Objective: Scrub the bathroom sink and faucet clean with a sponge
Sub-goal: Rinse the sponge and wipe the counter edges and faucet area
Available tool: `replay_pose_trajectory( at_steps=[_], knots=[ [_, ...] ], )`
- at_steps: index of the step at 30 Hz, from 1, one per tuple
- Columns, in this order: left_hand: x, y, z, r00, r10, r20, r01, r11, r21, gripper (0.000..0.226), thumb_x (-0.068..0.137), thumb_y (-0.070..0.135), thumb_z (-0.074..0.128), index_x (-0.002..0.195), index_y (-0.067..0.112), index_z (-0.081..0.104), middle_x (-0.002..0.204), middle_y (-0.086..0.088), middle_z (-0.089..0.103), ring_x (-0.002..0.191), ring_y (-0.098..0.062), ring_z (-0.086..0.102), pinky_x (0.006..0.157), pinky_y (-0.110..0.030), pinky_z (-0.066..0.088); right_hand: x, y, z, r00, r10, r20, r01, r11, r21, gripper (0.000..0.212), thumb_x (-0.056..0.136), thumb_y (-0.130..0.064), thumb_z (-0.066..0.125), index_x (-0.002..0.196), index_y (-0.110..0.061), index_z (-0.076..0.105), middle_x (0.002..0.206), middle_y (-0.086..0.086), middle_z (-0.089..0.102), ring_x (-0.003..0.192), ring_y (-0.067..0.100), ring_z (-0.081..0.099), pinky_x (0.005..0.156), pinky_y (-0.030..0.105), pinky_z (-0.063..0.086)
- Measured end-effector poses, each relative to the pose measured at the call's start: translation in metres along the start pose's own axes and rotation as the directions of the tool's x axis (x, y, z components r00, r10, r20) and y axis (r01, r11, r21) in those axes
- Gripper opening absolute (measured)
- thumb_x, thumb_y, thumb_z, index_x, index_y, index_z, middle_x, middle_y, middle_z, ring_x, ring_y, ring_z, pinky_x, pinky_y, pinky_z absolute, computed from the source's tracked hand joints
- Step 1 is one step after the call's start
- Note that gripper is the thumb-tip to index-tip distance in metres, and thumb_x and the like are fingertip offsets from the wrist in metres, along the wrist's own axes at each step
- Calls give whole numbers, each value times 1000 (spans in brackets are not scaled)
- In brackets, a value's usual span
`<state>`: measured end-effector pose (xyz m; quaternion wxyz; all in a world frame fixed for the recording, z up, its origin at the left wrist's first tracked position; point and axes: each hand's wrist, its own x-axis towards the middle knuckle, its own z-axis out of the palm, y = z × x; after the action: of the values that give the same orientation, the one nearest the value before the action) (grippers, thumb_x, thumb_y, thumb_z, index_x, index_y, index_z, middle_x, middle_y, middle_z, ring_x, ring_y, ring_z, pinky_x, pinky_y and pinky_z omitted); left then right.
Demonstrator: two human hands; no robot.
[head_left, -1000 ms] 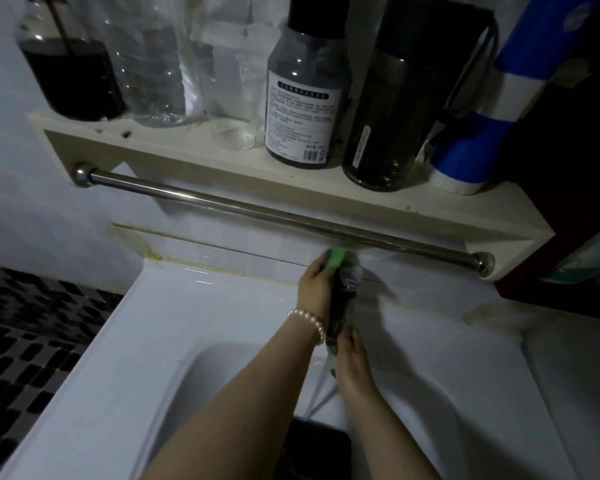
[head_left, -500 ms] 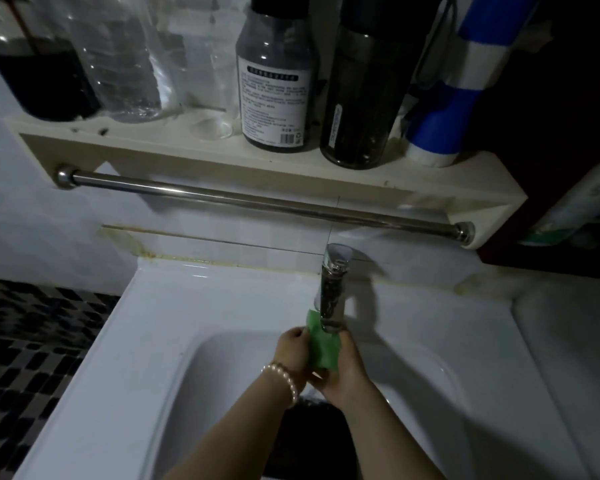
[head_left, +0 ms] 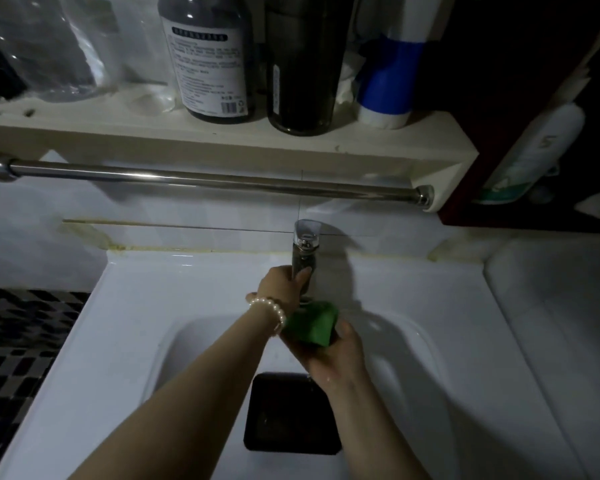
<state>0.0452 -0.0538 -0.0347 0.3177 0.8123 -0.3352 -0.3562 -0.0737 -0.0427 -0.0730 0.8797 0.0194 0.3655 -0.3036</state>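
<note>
A chrome faucet (head_left: pixel 305 242) stands at the back of the white sink (head_left: pixel 146 292). My left hand (head_left: pixel 283 284), with a pearl bracelet at the wrist, grips the faucet's spout from the left, thumb across its front. Just below the spout my right hand (head_left: pixel 336 351) holds a green sponge (head_left: pixel 310 322) over the basin, fingers curled under it. The faucet's outlet is hidden behind the hand and sponge. A dark square drain (head_left: pixel 291 414) lies at the basin's bottom.
A steel towel bar (head_left: pixel 205 178) runs under a cream shelf (head_left: pixel 222 143) above the faucet. The shelf carries several bottles, among them a labelled dark bottle (head_left: pixel 210 60) and a blue-and-white container (head_left: pixel 387 81). Dark mosaic floor (head_left: pixel 11 341) lies left.
The green sponge has passed from my left hand to my right. My left hand rose from below the spout to grip the faucet. The view tilted down.
</note>
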Motion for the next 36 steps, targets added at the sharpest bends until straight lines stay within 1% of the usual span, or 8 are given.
replay_pose_trajectory(
  at_steps=[3,6,12,16,22,27,29,36],
  knots=[
    [0,-12,1,1000,24,-5,-24,1000,-11,38,90,57,43,99,26,64,101,-9,69,101,-33,60,98,-48,41,12,-15,-15,913,-374,-164,306,892,-332,37,98,-27,45,131,-13,53,130,17,56,110,30,55,88,45,48],
    [1,-17,4,1000,14,-13,-15,996,-87,44,91,55,42,121,28,59,110,-8,67,108,-31,58,102,-49,37,41,-36,-30,621,-755,210,390,66,-918,38,96,-17,53,133,-8,52,135,15,53,120,26,51,100,29,39],
    [7,-19,4,997,64,-34,-68,990,-127,41,93,47,46,119,20,62,101,-3,69,93,-18,61,88,-30,43,118,-39,-24,640,-515,570,189,-614,-766,43,98,-15,42,141,-11,41,153,10,27,143,24,20,115,28,11],
    [3,-13,2,996,83,-21,-85,987,-140,39,94,41,46,119,15,62,99,-4,66,92,-18,59,84,-27,41,94,-63,-54,530,-273,803,179,-889,-421,44,71,5,65,114,-3,67,118,24,63,108,44,60,91,50,49],
    [2,-11,2,999,52,2,-50,979,-197,39,95,38,47,122,13,59,104,-6,67,96,-19,60,88,-28,42,88,-145,-47,460,-822,336,-283,-495,-822,45,93,-8,45,137,-4,43,140,26,41,128,37,39,103,43,35],
    [4,-13,5,998,61,-10,-62,972,-227,37,95,37,47,117,12,62,100,-3,66,90,-14,59,81,-24,39,123,-80,2,356,-934,24,430,141,-892,20,88,-5,46,102,4,57,90,19,61,95,35,56,81,35,47],
    [5,-13,5,997,69,-33,-74,973,-218,34,95,36,47,111,11,65,94,-3,65,85,-13,58,79,-24,38,117,-44,9,662,-695,279,425,42,-904,29,96,-13,44,118,2,55,113,16,58,113,31,50,96,38,41],
    [-1,-7,5,998,41,-57,-53,975,-217,34,95,36,47,101,8,65,89,-6,64,82,-19,58,73,-24,39,81,-37,-15,793,-462,397,207,-409,-889,29,96,-10,42,116,-6,62,120,16,60,112,32,53,94,36,42]
  ],
)
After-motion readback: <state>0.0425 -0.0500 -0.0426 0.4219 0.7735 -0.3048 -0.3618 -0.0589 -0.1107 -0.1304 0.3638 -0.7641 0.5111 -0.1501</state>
